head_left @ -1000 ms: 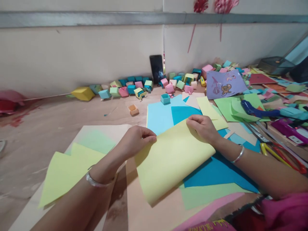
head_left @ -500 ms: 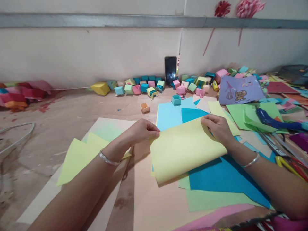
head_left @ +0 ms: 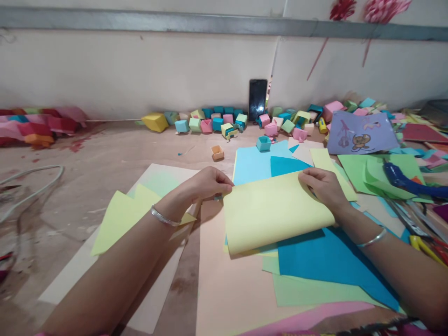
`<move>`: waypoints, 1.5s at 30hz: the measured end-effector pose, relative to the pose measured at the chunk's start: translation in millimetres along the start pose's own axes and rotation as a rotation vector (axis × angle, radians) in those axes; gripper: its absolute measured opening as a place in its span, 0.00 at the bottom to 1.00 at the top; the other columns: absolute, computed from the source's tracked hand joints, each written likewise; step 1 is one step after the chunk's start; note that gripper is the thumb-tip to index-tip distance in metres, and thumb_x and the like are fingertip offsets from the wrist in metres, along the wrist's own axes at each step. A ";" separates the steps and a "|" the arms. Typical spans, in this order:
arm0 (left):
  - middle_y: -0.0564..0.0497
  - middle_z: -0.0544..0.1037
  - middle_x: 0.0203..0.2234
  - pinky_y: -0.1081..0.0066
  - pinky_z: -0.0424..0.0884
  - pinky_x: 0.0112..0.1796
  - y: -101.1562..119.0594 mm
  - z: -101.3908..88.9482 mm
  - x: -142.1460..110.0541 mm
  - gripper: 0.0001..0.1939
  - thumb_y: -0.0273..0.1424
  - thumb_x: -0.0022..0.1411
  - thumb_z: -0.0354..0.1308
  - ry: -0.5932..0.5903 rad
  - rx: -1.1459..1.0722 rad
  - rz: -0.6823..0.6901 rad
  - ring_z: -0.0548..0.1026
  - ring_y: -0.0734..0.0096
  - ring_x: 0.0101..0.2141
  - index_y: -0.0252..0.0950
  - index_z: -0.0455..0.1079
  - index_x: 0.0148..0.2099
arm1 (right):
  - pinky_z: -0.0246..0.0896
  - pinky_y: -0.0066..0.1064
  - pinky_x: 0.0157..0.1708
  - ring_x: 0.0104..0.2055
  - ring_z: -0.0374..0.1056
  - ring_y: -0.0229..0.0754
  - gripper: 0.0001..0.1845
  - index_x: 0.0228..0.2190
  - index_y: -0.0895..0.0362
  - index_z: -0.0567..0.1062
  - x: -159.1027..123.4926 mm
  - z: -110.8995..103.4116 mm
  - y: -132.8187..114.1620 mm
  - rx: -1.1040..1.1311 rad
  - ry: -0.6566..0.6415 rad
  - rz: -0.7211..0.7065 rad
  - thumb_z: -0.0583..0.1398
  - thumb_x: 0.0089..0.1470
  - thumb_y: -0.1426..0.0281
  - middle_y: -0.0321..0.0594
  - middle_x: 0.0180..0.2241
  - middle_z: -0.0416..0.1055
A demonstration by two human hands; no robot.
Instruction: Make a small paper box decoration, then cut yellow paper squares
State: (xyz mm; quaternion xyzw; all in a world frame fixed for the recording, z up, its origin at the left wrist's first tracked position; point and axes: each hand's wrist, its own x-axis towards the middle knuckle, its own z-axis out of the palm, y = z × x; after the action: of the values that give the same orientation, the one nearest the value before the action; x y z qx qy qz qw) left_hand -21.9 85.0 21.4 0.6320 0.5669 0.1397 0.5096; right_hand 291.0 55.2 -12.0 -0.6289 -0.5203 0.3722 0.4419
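A pale yellow sheet of paper [head_left: 273, 212] is bent over on itself, its rounded fold facing me. My left hand [head_left: 212, 183] pinches its far left corner between thumb and fingers. At the far right corner my right hand [head_left: 320, 184] grips the edge, closed on the paper. Beneath the sheet lie a dark blue paper [head_left: 325, 261], a light blue paper [head_left: 250, 163] and a peach paper [head_left: 224, 289]. Left of my left forearm, yellow-green paper pieces [head_left: 117, 219] rest on a white sheet.
Small folded paper boxes [head_left: 217, 123] line the wall beside an upright phone [head_left: 258, 100]. An orange box [head_left: 217, 152] and a teal box [head_left: 263, 143] sit nearer. A blue-handled glue gun [head_left: 402, 179] and scissors [head_left: 427, 247] lie right. A white cable [head_left: 38, 189] curls at left.
The view has turned slightly left, so things appear shifted to the right. Both hands keep hold of the yellow paper, and its folded edge lies a little flatter.
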 end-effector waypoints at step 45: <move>0.50 0.72 0.26 0.65 0.61 0.30 -31.8 34.4 -61.1 0.11 0.19 0.66 0.49 0.192 1.307 1.034 0.68 0.65 0.30 0.32 0.71 0.43 | 0.65 0.30 0.40 0.40 0.71 0.40 0.14 0.35 0.56 0.82 15.6 -40.4 -8.8 -0.647 -0.882 -0.818 0.56 0.62 0.69 0.43 0.36 0.78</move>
State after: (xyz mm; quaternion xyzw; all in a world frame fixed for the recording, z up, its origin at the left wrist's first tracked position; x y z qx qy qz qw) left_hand -33.7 10.7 5.2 0.9657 0.2136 0.0523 -0.1382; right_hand 328.4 64.3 9.6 -0.2717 -0.9326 0.2224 0.0834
